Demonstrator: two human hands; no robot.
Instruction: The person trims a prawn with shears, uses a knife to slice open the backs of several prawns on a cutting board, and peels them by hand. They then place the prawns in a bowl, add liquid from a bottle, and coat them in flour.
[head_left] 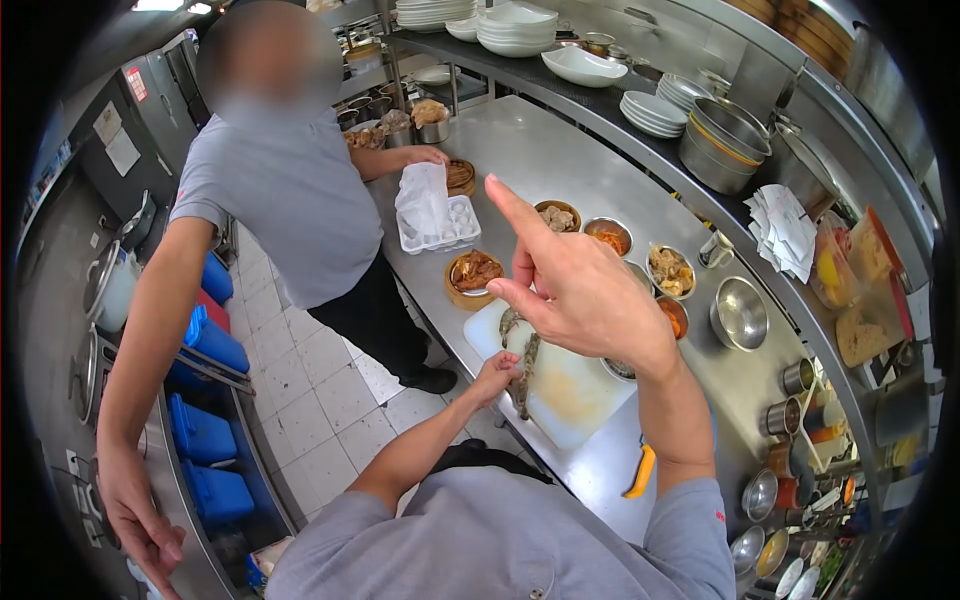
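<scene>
My right hand (600,290) is raised over the white cutting board (575,395). Its index finger and thumb stretch out, the other fingers curl, and it holds nothing. At the board's left edge my left hand (495,378) pinches a grey, dark-banded prawn (528,365). Another prawn (508,322) lies farther up the board, partly hidden behind my right hand. Beyond the board is a bamboo steamer (470,295) of brown food. Several metal bowls of food, one with orange shreds (608,237) and one with pale yellowish pieces (670,270), stand past my right hand.
A co-worker (280,200) stands at the left, one hand at a white plastic bag (425,200) on a white tray (410,238) of round white items. A yellow handle (640,472) lies beside the board. An empty metal bowl (740,313) sits right; a shelf (600,100) holds stacked plates.
</scene>
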